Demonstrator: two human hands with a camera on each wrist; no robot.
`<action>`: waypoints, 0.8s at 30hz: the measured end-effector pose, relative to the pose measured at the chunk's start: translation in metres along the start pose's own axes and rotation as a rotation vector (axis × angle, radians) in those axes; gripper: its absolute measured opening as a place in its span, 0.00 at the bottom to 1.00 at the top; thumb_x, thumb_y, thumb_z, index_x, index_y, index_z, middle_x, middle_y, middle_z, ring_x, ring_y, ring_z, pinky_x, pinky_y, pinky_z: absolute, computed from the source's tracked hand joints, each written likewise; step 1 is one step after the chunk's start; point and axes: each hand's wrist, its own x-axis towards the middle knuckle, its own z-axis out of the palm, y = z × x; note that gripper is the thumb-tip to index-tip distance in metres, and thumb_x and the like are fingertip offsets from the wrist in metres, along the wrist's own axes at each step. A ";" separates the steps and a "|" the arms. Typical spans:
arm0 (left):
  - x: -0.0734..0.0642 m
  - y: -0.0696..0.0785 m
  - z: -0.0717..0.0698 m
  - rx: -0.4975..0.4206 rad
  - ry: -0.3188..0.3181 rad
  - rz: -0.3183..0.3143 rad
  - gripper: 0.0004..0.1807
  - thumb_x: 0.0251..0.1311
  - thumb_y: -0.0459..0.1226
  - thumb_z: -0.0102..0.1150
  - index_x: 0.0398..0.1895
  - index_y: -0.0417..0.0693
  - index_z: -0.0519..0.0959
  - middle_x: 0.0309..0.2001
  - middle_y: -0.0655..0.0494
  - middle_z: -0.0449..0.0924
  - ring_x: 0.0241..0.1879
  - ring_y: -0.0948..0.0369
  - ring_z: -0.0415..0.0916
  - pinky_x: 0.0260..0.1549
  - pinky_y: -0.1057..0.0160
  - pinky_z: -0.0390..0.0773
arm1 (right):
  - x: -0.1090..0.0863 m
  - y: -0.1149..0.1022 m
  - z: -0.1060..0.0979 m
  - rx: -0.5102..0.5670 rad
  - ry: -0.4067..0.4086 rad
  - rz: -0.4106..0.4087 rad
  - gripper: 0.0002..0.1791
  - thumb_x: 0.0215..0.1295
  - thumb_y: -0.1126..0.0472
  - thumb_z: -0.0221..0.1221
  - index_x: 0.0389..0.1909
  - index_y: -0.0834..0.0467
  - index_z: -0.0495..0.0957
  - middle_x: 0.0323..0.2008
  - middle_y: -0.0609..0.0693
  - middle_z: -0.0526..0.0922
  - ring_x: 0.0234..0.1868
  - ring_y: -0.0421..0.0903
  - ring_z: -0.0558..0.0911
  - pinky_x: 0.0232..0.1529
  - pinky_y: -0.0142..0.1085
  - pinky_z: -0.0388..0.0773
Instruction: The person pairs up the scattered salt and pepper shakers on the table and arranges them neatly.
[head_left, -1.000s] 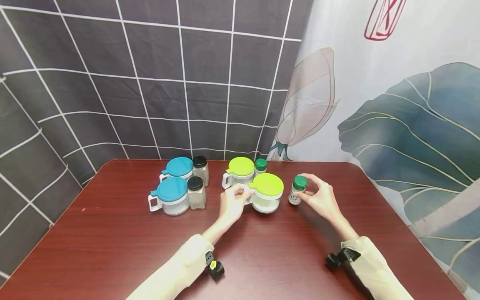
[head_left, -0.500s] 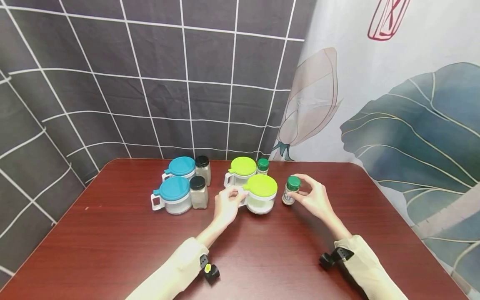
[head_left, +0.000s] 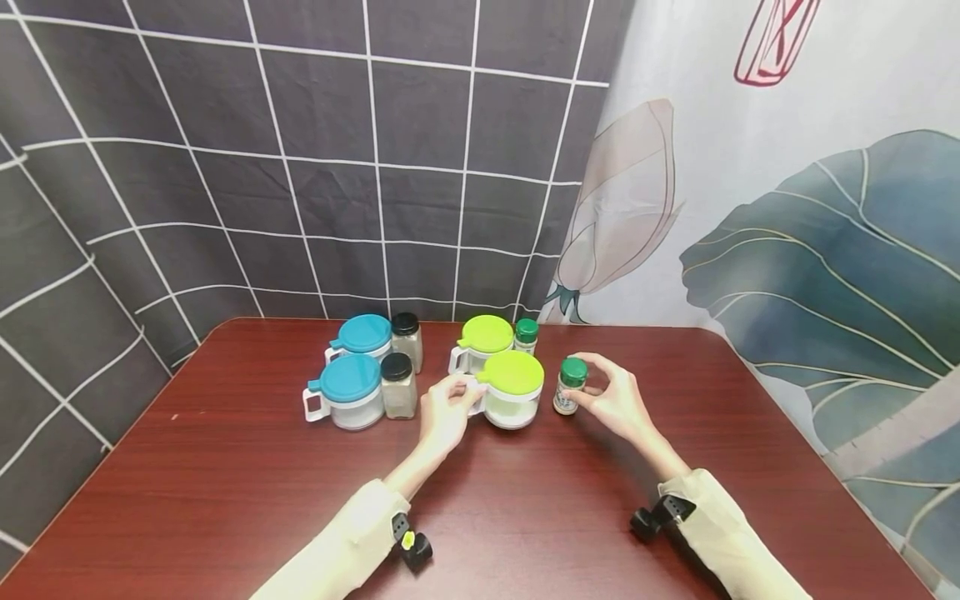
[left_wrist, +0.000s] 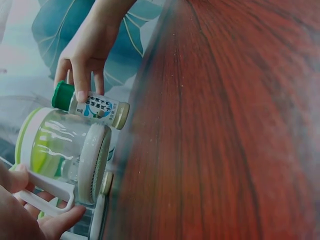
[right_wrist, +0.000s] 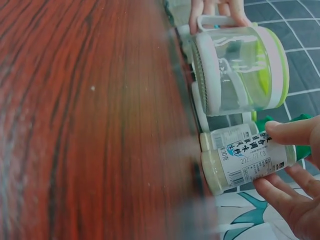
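My left hand (head_left: 444,417) grips the white handle of a clear seasoning jar with a lime-green lid (head_left: 513,375). In the left wrist view, thumb and fingers wrap that handle (left_wrist: 47,192). To the right of this jar, my right hand (head_left: 617,402) pinches a small spice bottle (head_left: 568,390) with a green cap and a printed label. The right wrist view shows thumb and fingers on either side of the labelled bottle (right_wrist: 250,159). Both are upright and a small gap separates them. Behind them stand another lime-lidded jar (head_left: 486,335) and another green-capped bottle (head_left: 527,333).
Left of my hands stand two blue-lidded jars (head_left: 347,379) with white handles, one behind the other. Beside each is a black-capped square bottle (head_left: 399,387). The reddish-brown table (head_left: 225,483) ends at a dark gridded curtain (head_left: 315,200).
The lime-lidded jar and the green-capped bottle have both shifted left in my hands, and the gap between them has narrowed. The other jars and bottles stand as before.
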 end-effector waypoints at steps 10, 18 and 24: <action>-0.001 -0.002 -0.004 -0.013 0.013 -0.013 0.08 0.57 0.37 0.65 0.35 0.40 0.83 0.36 0.43 0.87 0.35 0.53 0.85 0.33 0.65 0.80 | 0.006 0.021 0.012 0.061 -0.010 0.039 0.29 0.47 0.69 0.72 0.54 0.58 0.76 0.45 0.57 0.83 0.43 0.30 0.79 0.42 0.39 0.83; -0.001 -0.004 -0.007 -0.024 0.013 -0.013 0.07 0.57 0.37 0.65 0.33 0.40 0.82 0.35 0.43 0.86 0.32 0.55 0.84 0.31 0.65 0.80 | 0.008 0.016 0.017 0.056 -0.024 0.049 0.29 0.48 0.71 0.70 0.54 0.59 0.75 0.46 0.58 0.83 0.47 0.52 0.82 0.43 0.40 0.83; -0.001 -0.006 -0.009 0.006 0.024 -0.015 0.07 0.57 0.37 0.65 0.31 0.42 0.82 0.34 0.45 0.87 0.31 0.58 0.83 0.32 0.68 0.77 | 0.009 0.017 0.020 0.052 -0.034 0.055 0.29 0.48 0.70 0.70 0.55 0.60 0.75 0.46 0.60 0.83 0.47 0.55 0.83 0.42 0.38 0.83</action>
